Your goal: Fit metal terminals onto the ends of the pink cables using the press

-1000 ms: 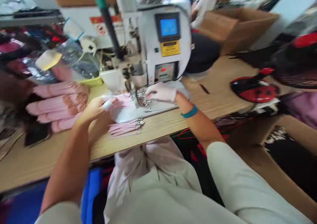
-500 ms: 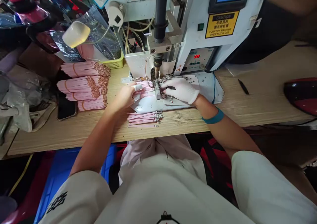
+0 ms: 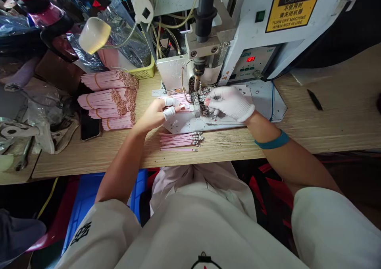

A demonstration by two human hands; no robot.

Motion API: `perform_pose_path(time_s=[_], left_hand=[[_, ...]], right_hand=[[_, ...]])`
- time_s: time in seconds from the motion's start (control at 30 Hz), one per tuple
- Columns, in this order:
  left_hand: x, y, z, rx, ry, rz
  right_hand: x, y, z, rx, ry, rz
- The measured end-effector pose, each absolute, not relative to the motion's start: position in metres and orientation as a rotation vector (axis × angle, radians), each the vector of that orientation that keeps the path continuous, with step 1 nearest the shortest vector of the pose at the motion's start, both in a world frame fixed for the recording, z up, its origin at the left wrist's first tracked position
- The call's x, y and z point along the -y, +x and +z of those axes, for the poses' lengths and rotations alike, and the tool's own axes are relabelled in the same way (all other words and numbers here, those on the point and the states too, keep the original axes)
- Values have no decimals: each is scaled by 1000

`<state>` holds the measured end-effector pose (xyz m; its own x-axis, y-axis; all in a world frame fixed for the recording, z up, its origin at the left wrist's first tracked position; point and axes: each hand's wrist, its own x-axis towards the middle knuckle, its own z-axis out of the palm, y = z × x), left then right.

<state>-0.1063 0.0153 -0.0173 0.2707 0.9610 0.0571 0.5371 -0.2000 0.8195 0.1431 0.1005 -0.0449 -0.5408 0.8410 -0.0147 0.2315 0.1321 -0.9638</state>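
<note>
My left hand [image 3: 157,114], with white coverings on two fingers, is closed in a pinch on a pink wire just left of a small metal block [image 3: 197,107]. More pink wires [image 3: 180,98] lie behind its fingertips. My right hand [image 3: 230,102] wears a white glove with bare fingertips. Its thumb and finger are pinched together over a pile of small metal pieces [image 3: 204,109], right of the block; what they hold is too small to make out. Above the block stands the machine's vertical tool head [image 3: 197,76]. Pink wires with metal ends [image 3: 180,141] lie in front.
Banded bundles of pink wires [image 3: 102,97] are stacked at left, beside a phone [image 3: 90,125]. Behind them stands a yellow basket [image 3: 145,71]. A small lamp [image 3: 94,35] hangs over the left side. A black pen-like object [image 3: 314,99] lies at right.
The view has shifted and come closer to the table. My right hand has drawn slightly back from the block, its fingers now pinched. My left hand stays beside the block.
</note>
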Motion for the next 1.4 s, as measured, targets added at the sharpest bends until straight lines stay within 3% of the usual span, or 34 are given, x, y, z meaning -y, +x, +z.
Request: perform_pose_path(time_s=[0.57,1.4], left_hand=[[-47,-87,-30,-1276,1599,671],[-56,-90,-41,-1281,1648,731]], right_hand=[[-92,121,-30,1558,-1056,1842],[-99,117,-38,1600,-1015,1869]])
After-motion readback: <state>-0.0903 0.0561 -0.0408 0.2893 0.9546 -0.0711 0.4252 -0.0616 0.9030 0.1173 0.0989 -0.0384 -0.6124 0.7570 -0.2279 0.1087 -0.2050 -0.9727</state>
